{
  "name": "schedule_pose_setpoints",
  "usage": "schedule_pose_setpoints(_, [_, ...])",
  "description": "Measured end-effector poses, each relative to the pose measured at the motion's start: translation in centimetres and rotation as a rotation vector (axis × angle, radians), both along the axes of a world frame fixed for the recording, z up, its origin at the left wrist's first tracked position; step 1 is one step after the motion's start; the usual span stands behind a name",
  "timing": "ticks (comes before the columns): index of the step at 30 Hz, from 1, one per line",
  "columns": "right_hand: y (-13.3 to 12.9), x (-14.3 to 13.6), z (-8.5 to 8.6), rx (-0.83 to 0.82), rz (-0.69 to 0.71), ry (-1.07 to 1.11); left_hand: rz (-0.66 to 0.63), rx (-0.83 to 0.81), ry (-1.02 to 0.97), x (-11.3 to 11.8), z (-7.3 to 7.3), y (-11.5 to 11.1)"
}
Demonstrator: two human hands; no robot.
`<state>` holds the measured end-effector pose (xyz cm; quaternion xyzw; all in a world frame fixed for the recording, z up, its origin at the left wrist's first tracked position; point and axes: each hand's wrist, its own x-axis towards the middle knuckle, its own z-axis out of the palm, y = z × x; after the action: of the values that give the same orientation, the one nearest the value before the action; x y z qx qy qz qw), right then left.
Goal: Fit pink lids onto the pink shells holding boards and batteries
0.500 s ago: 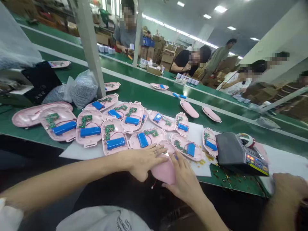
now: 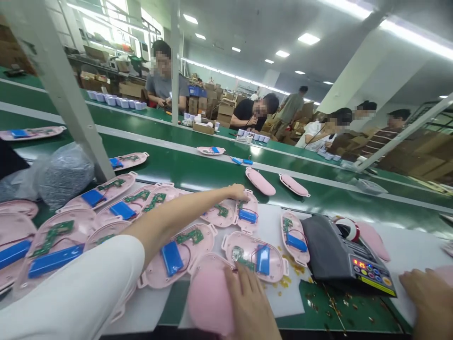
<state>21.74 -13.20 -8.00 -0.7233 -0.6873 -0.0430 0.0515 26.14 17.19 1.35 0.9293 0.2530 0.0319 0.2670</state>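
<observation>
Both hands need a light touch: the right hand (image 2: 253, 302) rests open on the cover (image 2: 209, 297); the left hand (image 2: 238, 192), grip unclear, is at the far shell (image 2: 246, 227).

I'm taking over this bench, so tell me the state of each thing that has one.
Dark grey plastic machine with buttons: display lit red.
Pink oval plastic shells with blue batteries: open, insides up.
Smooth pink domed casing by the right hand: domed side up; whether fastened, can't tell.
Two pink casings on the green surface: domed sides up.
White ceiling lights: on.
</observation>
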Motion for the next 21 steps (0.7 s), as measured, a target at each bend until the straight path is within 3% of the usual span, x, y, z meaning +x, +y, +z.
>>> schedule_pose_setpoints(3, [0.1, 0.3, -1.1, 0.153, 0.002, -0.166, -0.057, -0.027, -0.101, 1.3, 0.3, 0.5])
schedule_pose_setpoints(5, [0.2, 0.6, -1.2, 0.223, 0.017, -0.225, -0.061, -0.037, -0.175, 0.9, 1.9, 1.3])
schedule_pose_setpoints(7, [0.2, 1.1, -1.2, 0.253, 0.104, -0.231, -0.023, -0.025, -0.243, -0.8, 4.4, 2.3])
schedule_pose_setpoints(10, [-0.2, 1.4, -1.2, 0.299, 0.256, -0.208, 0.067, 0.066, -0.443, -6.5, 9.1, 2.7])
schedule_pose_setpoints(12, [-1.2, 1.3, -1.0, 0.364, 0.289, -0.164, 0.129, 0.142, -0.54, -12.3, 11.8, 1.6])
schedule_pose_setpoints(14, [-2.3, 1.6, 0.1, 0.442, 0.248, -0.077, 0.239, 0.194, -0.56, -18.9, 13.2, -0.8])
schedule_pose_setpoints(16, [-2.6, 3.1, 2.2, 0.522, 0.146, 0.03, 0.371, 0.145, -0.577, -25.0, 12.5, -4.4])
schedule_pose_setpoints(18, [-0.5, 5.7, 5.3, 0.538, 0.005, 0.102, 0.605, -0.064, -0.545, -29.0, 9.7, -8.8])
schedule_pose_setpoints(19, [1.6, 7.2, 6.9, 0.474, -0.047, 0.106, 0.688, -0.184, -0.521, -29.9, 7.7, -11.2])
schedule_pose_setpoints(21, [7.9, 9.9, 9.5, 0.345, -0.19, 0.131, 0.771, -0.336, -0.527, -29.6, 3.2, -15.7])
